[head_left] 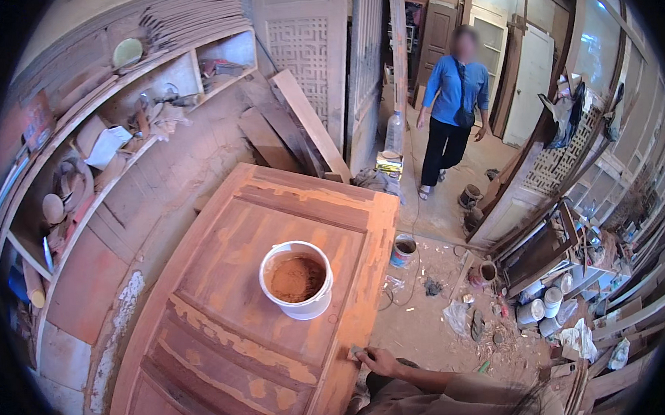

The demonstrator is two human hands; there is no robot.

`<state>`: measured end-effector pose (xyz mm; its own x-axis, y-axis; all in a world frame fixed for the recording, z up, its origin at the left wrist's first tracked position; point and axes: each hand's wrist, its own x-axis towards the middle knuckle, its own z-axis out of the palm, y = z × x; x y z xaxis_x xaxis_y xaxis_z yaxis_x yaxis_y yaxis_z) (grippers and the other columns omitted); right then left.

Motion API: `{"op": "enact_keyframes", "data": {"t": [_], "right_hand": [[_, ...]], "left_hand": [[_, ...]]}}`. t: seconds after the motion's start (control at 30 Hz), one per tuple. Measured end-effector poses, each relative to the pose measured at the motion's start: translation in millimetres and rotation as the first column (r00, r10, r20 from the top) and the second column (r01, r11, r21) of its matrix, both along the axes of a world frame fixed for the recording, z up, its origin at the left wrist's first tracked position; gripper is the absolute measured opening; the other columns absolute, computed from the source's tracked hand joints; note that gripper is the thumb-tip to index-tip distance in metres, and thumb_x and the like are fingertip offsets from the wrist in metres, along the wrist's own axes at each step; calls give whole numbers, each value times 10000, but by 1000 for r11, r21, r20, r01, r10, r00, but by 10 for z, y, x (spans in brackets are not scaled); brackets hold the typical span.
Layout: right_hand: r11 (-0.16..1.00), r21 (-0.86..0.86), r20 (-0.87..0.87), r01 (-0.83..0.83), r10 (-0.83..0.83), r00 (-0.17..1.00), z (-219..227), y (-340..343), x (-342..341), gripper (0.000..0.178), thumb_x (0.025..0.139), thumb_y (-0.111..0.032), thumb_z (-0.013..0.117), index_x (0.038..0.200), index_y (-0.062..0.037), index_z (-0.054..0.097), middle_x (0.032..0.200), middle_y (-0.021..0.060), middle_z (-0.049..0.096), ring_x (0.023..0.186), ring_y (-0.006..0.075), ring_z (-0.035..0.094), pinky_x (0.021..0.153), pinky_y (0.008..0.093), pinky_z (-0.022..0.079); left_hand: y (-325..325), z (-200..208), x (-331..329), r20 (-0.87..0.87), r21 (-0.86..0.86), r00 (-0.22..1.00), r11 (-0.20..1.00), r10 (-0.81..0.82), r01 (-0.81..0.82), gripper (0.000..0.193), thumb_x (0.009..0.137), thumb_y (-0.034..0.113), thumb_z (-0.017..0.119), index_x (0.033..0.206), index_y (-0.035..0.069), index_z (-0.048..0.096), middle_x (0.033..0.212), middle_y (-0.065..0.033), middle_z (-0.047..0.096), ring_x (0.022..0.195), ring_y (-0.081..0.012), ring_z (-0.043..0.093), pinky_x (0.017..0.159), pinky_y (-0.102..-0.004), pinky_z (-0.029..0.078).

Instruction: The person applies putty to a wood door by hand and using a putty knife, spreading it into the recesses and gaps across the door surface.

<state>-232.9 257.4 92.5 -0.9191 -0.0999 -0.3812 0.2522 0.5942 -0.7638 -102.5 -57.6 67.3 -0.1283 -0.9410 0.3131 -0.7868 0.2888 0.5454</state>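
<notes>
A reddish-brown panelled wooden door [302,201] lies flat in front of me, with lighter orange-tan patches smeared over its panels and frame. On one panel stands a white plastic bucket [307,310], its inside holding brown powdery or pasty filler [296,277]. At the door's right edge, my right hand [381,362] is closed on a small flat greyish piece [354,353], too small to name surely. That piece touches the frame's surface. My left hand is out of view.
Shelves [123,172] with clutter line the left wall. A person in a blue top [455,91] stands in the passage ahead. Right of the door, the littered floor holds a paint can [403,251], a pot [483,273] and several white tubs [531,312]. Planks [310,123] lean behind.
</notes>
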Motion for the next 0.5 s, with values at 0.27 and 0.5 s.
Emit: {"op": "enact_keyframes", "data": {"t": [0.27, 0.5], "right_hand": [[996, -31, -20, 88, -88, 996, -388, 89, 100, 650, 969, -601, 530, 1014, 36, 651, 846, 242, 676, 799, 356, 676, 734, 447, 514], [980, -159, -47, 120, -129, 991, -789, 182, 180, 442, 1015, -401, 569, 1121, 19, 660, 956, 226, 709, 871, 213, 672, 778, 434, 529]], "left_hand": [[148, -170, 91, 107, 89, 993, 995, -57, 48, 627, 1025, 580, 362, 1358, 69, 508, 1407, -142, 477, 1279, -357, 474, 1061, -550, 333], [-161, -414, 879, 369, 12, 918, 987, 144, -159, 622, 1023, 583, 365, 1347, 72, 509, 1387, -140, 481, 1265, -353, 479, 1048, -547, 339]]}}
